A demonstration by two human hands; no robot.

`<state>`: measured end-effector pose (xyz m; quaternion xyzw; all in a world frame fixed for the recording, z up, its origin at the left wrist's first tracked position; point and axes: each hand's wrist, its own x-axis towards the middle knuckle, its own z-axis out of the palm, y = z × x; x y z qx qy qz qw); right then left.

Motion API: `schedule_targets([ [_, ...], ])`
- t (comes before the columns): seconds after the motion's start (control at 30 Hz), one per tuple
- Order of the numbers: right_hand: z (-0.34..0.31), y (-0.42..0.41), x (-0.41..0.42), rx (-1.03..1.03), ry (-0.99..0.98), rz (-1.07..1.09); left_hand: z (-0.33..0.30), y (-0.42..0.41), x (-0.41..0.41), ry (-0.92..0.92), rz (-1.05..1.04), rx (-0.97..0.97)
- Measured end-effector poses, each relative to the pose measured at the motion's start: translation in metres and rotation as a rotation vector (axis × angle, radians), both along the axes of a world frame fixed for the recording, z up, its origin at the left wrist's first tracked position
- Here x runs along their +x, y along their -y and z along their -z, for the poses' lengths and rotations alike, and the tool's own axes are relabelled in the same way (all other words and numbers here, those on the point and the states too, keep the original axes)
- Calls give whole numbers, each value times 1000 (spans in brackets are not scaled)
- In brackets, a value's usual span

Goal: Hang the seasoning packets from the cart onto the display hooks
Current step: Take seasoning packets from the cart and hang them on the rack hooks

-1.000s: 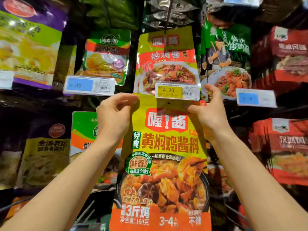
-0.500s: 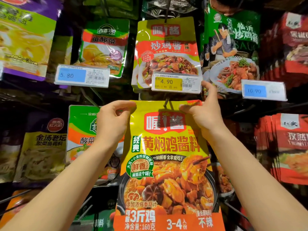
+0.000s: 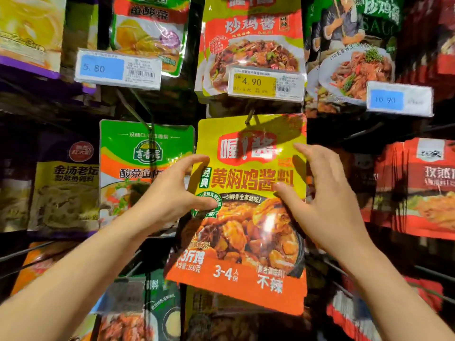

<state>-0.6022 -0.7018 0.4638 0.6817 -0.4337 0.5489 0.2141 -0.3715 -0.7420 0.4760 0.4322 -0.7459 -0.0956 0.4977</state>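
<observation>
- Three price tags: blue 5.80 (image 3: 118,69), yellow 4.90 (image 3: 267,84), blue 10.90 (image 3: 399,99).
- Green fish-seasoning pouch (image 3: 145,168) hanging left.
- Red pouches (image 3: 423,188) stacked right.

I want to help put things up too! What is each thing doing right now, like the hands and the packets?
Yellow packet: hanging from the hook, bottom swung left.
Left hand: fingers spread, thumb touching the packet's left edge.
Right hand: fingers spread, thumb on the packet's front.
Green packet: hanging beside it, partly hidden by the left hand.
4.90 price tag: sits on the hook above.
</observation>
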Motion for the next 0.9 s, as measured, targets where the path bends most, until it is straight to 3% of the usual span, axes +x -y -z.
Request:
schedule_targets([
  [0.07, 9, 2, 0, 150, 14, -71, -1, 5, -4, -4, -27, 20],
  [0.2, 1, 25, -5, 246, 63, -102, -2, 20, -10, 37, -115, -17],
  [0.5, -1, 88, 1, 497, 59, 84, 18, 72, -28, 112, -272, -38],
  [0.67, 11, 98, -1, 465, 62, 158, 31, 75, -35, 191, -271, -9],
  [0.9, 29, 90, 7, 339, 107, 42, 35, 67, -31, 220, -279, -23],
])
